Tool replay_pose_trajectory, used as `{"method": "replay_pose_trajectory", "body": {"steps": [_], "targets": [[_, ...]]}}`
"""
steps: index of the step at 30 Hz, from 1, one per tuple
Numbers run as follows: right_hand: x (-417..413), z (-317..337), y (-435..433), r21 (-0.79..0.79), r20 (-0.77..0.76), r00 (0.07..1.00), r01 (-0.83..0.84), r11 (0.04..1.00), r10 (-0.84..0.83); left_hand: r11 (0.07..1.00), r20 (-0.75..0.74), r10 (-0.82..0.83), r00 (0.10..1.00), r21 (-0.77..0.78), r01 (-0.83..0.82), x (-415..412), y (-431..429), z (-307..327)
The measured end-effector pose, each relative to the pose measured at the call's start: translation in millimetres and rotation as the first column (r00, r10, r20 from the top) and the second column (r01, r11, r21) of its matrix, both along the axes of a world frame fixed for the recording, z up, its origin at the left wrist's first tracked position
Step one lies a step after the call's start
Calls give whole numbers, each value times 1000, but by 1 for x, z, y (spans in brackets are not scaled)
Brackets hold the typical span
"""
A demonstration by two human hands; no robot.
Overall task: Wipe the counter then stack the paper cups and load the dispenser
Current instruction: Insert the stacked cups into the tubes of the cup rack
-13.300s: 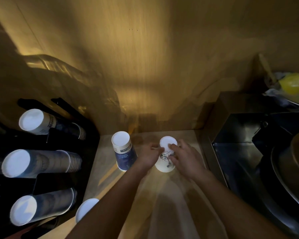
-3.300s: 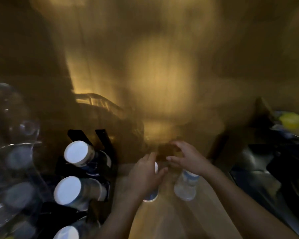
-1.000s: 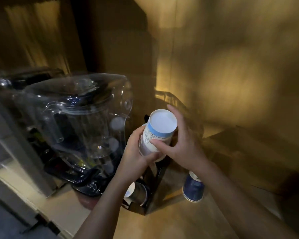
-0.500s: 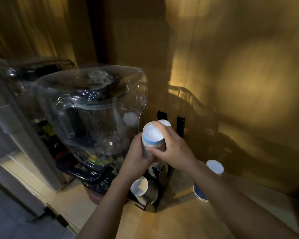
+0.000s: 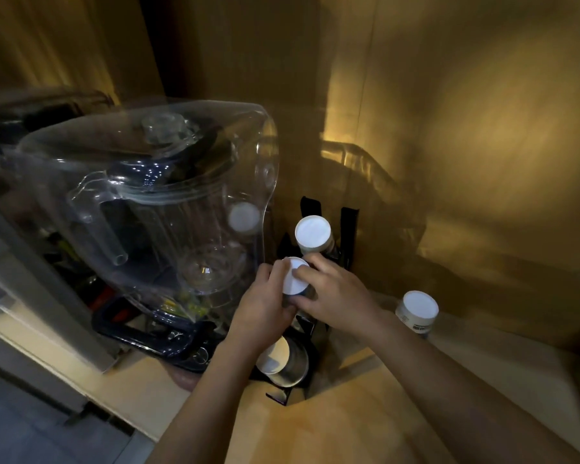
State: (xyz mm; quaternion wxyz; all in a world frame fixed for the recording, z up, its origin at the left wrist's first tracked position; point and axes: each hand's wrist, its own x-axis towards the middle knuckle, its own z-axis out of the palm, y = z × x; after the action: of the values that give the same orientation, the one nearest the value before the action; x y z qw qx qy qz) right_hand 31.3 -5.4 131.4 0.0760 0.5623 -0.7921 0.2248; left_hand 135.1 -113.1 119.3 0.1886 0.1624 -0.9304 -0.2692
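A black cup dispenser point(image 5: 347, 229) stands on the wooden counter point(image 5: 365, 423) with three tilted slots. My left hand point(image 5: 262, 309) and my right hand point(image 5: 332, 293) both grip a white-bottomed stack of paper cups point(image 5: 293, 277) at the middle slot. The top slot holds a cup stack point(image 5: 312, 234). In the bottom slot lies another cup stack point(image 5: 277, 358), partly hidden by my left wrist. One blue-and-white paper cup point(image 5: 417, 313) stands upside down on the counter to the right.
A large clear blender enclosure point(image 5: 154, 209) with a jug inside sits directly left of the dispenser. A wooden wall point(image 5: 482, 128) rises behind. The counter's front edge point(image 5: 121, 400) runs at the lower left.
The cup stack in my hands has gone down from chest height into the dispenser's middle slot. The camera has shifted slightly closer.
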Motion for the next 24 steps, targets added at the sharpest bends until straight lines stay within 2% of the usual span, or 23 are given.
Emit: {"method": "replay_pose_trajectory", "body": {"steps": [5, 10, 11, 13, 16, 18, 21, 24], "targets": [[-2, 11, 8, 8, -37, 998, -46, 999, 46, 999, 120, -38, 992, -8, 40, -3, -1, 19], [-13, 20, 29, -113, -44, 999, -34, 993, 29, 970, 361, 3, 932, -226, 85, -5, 1, 55], [-15, 21, 34, -139, -42, 999, -18, 990, 13, 954, 345, 18, 938, -286, 87, -5, 5, 62], [-23, 23, 45, -164, -45, 998, 26, 986, -34, 934, 189, -5, 982, -350, 72, -7, 21, 73], [-38, 22, 64, -133, -57, 990, 117, 984, -126, 966, -82, -99, 992, -247, 76, -19, 55, 80], [-48, 16, 79, -93, -31, 979, 197, 976, -200, 979, -132, -153, 979, -153, 132, -32, 77, 70], [-61, 3, 99, -30, 84, 944, 322, 946, -318, 980, -59, -193, 979, -67, 189, -56, 95, 37], [-74, -17, 114, 59, 238, 863, 445, 894, -446, 980, 66, -191, 979, 73, 186, -83, 104, -4]]}}
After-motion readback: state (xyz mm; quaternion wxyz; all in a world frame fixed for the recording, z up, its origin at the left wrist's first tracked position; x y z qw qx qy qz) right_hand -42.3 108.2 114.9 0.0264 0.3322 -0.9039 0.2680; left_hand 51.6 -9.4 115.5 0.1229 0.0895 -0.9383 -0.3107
